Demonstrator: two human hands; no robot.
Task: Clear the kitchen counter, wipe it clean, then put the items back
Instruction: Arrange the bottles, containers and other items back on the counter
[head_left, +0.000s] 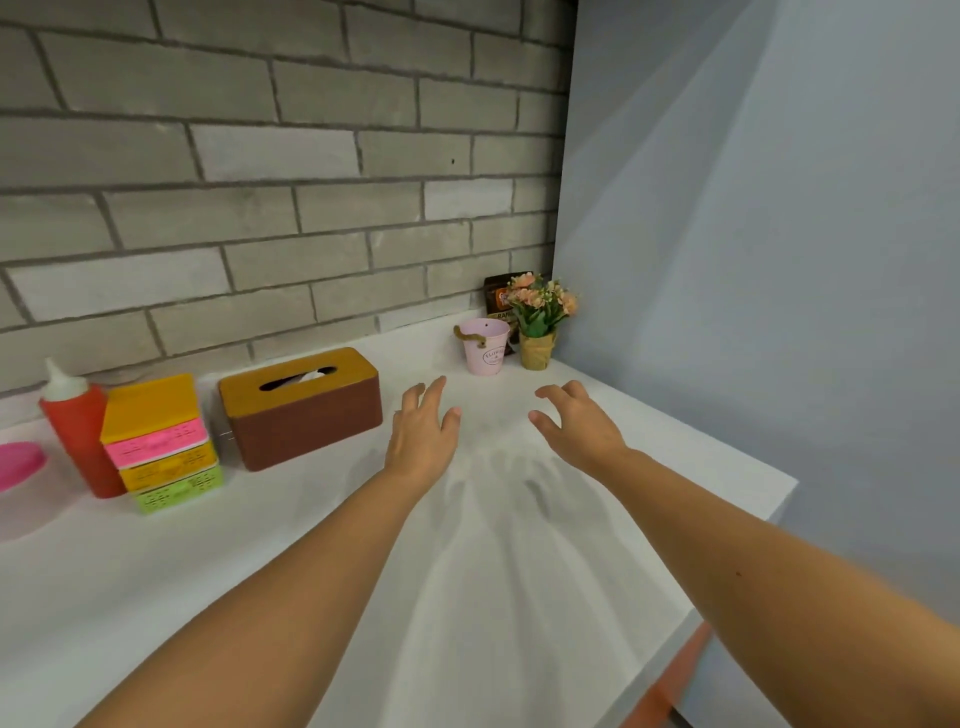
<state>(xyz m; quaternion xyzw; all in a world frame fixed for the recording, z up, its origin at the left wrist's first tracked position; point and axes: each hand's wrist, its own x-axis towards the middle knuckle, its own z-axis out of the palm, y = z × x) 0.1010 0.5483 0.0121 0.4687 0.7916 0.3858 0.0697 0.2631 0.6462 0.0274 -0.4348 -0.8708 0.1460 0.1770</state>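
On the white counter (467, 571) a brown tissue box (304, 408) with a tan lid stands left of centre. In the back right corner sit a pink bucket (488, 347) with a rope handle, a small pot of flowers (540, 322) and a dark snack bag (501, 296) behind them. My left hand (423, 431) hovers above the counter just right of the tissue box, fingers spread and holding nothing. My right hand (576, 421) hovers in front of the flower pot, fingers loosely bent and empty.
At the left stand a red squeeze bottle (78, 426), a stack of coloured baskets (161, 447) and a pink-lidded container (18, 467) at the frame edge. A brick wall backs the counter; a blue-grey wall closes the right side. The counter's front edge runs lower right.
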